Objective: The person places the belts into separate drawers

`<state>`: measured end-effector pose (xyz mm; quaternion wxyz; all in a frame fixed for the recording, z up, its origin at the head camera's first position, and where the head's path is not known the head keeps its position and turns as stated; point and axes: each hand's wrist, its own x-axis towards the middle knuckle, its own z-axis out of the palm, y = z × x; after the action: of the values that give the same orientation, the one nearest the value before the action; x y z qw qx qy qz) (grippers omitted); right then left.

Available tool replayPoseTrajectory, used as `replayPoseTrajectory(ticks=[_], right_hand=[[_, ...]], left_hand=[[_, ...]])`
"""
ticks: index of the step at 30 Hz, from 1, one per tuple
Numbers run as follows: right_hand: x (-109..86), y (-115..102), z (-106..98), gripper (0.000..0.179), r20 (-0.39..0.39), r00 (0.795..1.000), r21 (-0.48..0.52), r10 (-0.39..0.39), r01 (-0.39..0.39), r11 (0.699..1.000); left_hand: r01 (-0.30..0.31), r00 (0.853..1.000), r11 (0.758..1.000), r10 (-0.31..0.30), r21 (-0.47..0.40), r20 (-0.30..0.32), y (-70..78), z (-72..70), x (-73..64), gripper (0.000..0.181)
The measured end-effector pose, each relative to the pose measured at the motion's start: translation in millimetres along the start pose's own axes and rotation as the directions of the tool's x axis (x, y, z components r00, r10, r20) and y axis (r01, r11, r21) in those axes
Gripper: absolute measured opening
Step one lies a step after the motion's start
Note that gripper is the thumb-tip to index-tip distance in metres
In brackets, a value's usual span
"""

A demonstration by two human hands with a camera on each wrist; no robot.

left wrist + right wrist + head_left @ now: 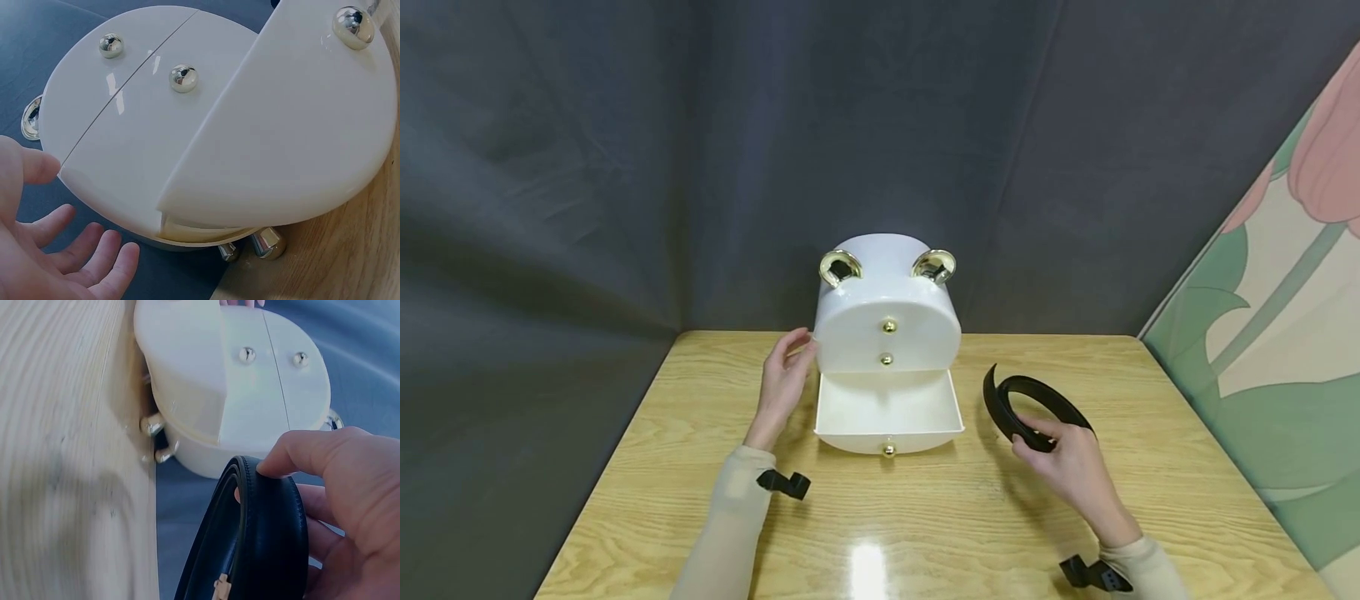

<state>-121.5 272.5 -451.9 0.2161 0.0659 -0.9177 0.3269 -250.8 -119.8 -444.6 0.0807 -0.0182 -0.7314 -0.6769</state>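
A coiled black belt (1049, 400) is pinched between the thumb and fingers of my right hand (1070, 467), to the right of a white storage box (887, 287). In the right wrist view the belt (275, 531) shows stitched edges and a bit of gold-coloured metal. The box has round gold knobs and two gold ears; its bottom drawer (887, 408) is pulled out, and no item shows inside. Beside the box's left side, my left hand (785, 379) has its fingers loosely bent and holds nothing. In the left wrist view the thumb lies close to the box's edge; whether it touches cannot be told.
The box stands on a wooden table (700, 433) near its back edge. A dark grey cloth (880, 125) hangs behind and to the left. At the right is a panel with a tulip pattern (1285, 333). Each wrist wears a black strap (784, 482).
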Motion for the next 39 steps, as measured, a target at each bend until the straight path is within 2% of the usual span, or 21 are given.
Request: replayPoseTrajectory(ticks=[8,17,39], right_hand=[[2.9,-13.6,5.1,0.029,0.011,0.999,0.021,-0.034,0.033,0.999],[6.7,-26.8,10.9,0.028,0.044,0.999,0.032,-0.031,0.029,0.999],[13.7,-55.0,29.3,0.028,0.091,0.989,0.084,-0.115,0.108,0.991]], left_hand=[[-0.007,1.0,1.0,0.007,0.011,-0.002,0.6,2.4,0.4,0.047],[-0.018,1.0,1.0,0.018,0.0,0.01,1.1,2.5,0.8,0.046],[-0.025,0.999,1.0,0.025,0.007,0.032,1.7,2.1,-1.5,0.045]])
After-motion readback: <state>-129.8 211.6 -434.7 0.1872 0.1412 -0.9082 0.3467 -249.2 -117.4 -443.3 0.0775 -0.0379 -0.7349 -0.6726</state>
